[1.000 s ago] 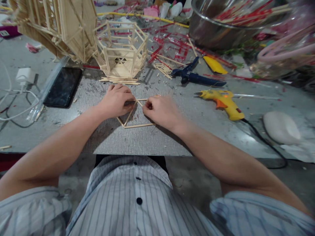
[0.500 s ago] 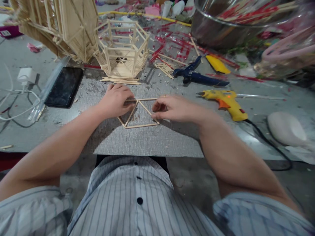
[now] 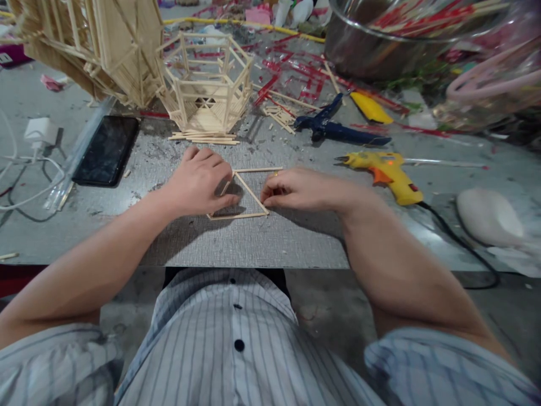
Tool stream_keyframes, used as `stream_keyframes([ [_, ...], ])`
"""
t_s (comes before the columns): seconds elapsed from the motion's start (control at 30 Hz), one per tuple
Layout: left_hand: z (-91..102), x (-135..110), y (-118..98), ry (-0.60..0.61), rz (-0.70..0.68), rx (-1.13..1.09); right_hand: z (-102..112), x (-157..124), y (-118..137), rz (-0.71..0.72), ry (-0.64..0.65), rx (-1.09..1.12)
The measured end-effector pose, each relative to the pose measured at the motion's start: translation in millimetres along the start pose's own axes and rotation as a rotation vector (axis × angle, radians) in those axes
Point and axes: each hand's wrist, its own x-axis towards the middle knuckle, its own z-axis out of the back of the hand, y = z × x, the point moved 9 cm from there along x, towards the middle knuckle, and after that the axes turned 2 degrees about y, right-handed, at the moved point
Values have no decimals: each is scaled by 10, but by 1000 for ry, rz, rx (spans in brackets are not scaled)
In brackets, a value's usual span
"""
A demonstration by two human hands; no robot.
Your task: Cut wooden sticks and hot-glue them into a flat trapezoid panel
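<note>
A flat frame of thin wooden sticks point(image 3: 249, 194) lies on the grey table point(image 3: 253, 242) just in front of me. My left hand point(image 3: 200, 183) rests on the frame's left part, fingers curled down and pressing on the sticks. My right hand point(image 3: 302, 189) is closed in a pinch at the frame's right corner, touching the end of a stick. One loose stick point(image 3: 257, 169) runs along the frame's far side.
A hexagonal stick cage point(image 3: 207, 84) and a larger stick structure point(image 3: 97, 45) stand behind. A black phone point(image 3: 105, 149) lies left, a yellow glue gun point(image 3: 386, 175) and blue cutters point(image 3: 333, 129) right. A metal bowl point(image 3: 380, 39) holds red sticks.
My right hand moved right from the frame's top joint to its lower right corner. My left hand slid down and toward me over the frame's left part.
</note>
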Motion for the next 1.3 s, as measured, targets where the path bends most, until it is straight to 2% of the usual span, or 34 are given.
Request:
stream_keyframes([
  [0.13,-58,6,95,39,73,26,-9,-24,-5,40,0,-5],
  [0.27,-108,7,154,13,61,30,-37,-51,-18,8,-11,-109],
  [0.37,-114,11,160,-24,43,6,-46,-65,19,-20,-35,-177],
  [0.53,-162,53,167,31,76,0,-47,-74,96,-12,-76,-235],
  [0.67,-147,86,154,-12,61,-4,-25,-73,112,-13,-117,-266],
  [0.93,-169,91,149,-1,71,-16,-30,-68,166,18,-112,-292],
  [1.13,-112,59,115,33,101,-20,-23,-99,73,63,-60,-152],
  [1.3,-6,-1,-162,17,-44,-17,6,-97,26,113,-7,13],
])
